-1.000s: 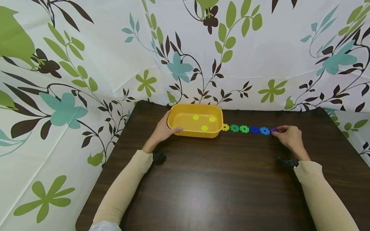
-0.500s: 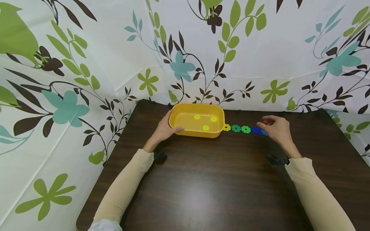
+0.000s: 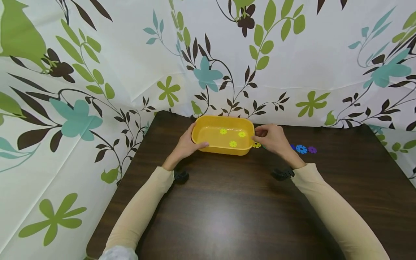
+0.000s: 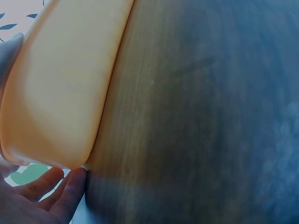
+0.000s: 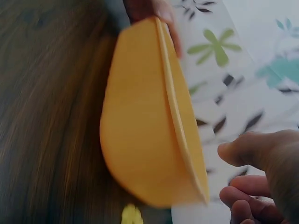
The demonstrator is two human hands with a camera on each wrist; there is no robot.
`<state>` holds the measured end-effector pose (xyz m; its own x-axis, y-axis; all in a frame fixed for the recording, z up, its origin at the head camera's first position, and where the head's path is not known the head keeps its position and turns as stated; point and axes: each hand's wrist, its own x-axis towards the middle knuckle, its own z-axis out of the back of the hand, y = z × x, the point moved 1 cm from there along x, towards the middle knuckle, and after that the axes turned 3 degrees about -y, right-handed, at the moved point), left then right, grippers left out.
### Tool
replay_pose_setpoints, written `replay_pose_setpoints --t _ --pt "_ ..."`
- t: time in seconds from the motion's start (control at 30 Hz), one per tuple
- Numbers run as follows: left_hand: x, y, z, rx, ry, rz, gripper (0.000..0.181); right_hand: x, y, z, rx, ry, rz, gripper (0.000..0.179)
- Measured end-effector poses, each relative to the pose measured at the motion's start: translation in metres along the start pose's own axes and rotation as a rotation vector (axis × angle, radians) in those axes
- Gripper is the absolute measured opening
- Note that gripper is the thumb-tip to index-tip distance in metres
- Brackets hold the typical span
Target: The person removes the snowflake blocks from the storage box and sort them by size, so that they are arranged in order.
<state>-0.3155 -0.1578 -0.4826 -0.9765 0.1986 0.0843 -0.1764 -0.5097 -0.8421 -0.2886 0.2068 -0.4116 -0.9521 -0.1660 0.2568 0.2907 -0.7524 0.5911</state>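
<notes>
Behind everything, patterned sheet [image 3: 325,54], meeting the back edge of the dark table [image 3: 208,202]. Near that edge: yellow tub [image 3: 221,151], upright on the tabletop. At the tub's left end, left hand [image 3: 186,146] grasping wall and rim, thumb over the near side; with a slackened or uneven hold, likely skid or tilt. At the opposite end, right hand [image 3: 273,139] near the rim, fingers loosely bent, thumb apart from them, nothing visible between. Risk there: too low a reach, rim knocked, tub shoved. Below the right wrist, black wrist device [image 3: 282,174], clearance above the table impossible to tell; possible snag in a low sweep. Smallest last: three yellow discs [image 3: 233,143] flat inside, spread out; judged thin, so awkward to pinch and prone to slipping. Just beside the tub's right wall, outer yellow disc [image 3: 257,145], first in line for a bump. Past a stretch covered by the right hand: dark blue disc [image 3: 293,147], lighter blue disc [image 3: 300,147], purple disc [image 3: 311,148], lined up, easily skewed by a dragging fingertip.
</notes>
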Motion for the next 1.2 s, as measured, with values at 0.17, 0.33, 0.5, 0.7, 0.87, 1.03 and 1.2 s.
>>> replay_pose_setpoints --t 0.17,0.33,0.5,0.7,0.87,1.03,1.2 --pt "-0.001 0.000 0.001 -0.008 0.001 -0.007 0.117 0.016 0.020 -0.022 -0.052 0.119 0.042 0.043" --pt "-0.002 0.001 -0.001 -0.006 0.007 -0.002 0.117 0.028 0.029 -0.041 -0.135 0.237 0.069 0.041" --pt "-0.002 0.000 0.000 -0.004 -0.003 -0.011 0.116 0.040 0.038 -0.054 -0.176 0.323 0.083 0.021" --pt "-0.003 -0.002 0.001 -0.017 -0.008 -0.015 0.115 0.052 0.043 -0.068 -0.271 0.435 0.070 0.059" --pt "-0.003 -0.003 0.000 -0.014 -0.007 -0.012 0.115 0.056 0.044 -0.075 -0.326 0.491 0.044 0.064" --pt "-0.002 -0.002 0.000 -0.018 -0.007 -0.013 0.116 0.058 0.045 -0.079 -0.345 0.506 0.029 0.063" --pt "-0.002 0.000 0.001 -0.018 -0.012 -0.011 0.116 0.059 0.046 -0.081 -0.315 0.507 0.032 0.061"
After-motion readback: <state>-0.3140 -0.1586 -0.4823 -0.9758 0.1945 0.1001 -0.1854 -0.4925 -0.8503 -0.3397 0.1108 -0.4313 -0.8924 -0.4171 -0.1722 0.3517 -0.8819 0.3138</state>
